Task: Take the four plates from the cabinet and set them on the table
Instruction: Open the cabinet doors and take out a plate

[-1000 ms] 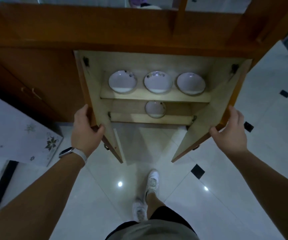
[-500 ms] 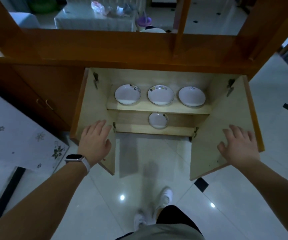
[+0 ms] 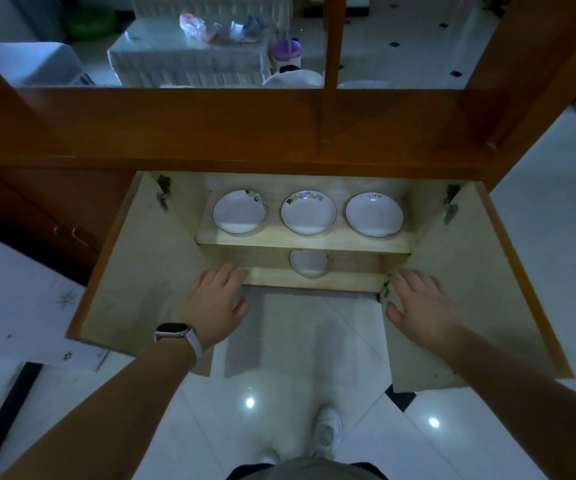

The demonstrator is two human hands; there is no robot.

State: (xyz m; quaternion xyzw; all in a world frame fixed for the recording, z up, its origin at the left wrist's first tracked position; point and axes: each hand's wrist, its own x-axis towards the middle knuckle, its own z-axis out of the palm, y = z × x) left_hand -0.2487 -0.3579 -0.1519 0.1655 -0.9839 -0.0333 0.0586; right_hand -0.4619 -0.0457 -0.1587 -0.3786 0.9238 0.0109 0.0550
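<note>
Cabinet [image 3: 141,271] doors wide; four plates [image 3: 309,213] face up; left hand [image 3: 215,306], right hand [image 3: 421,306] grips apart, empty.

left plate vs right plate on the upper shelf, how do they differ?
1. Decoration: the left plate carries a colourful printed pattern along its upper right rim; the right plate shows only small dark lettering near its top rim.
2. Position: the left plate sits nearest the left door, the right plate nearest the right door.

Shared: both are white, round, shallow, lie flat on the upper shelf, and neither hand touches them.
</note>
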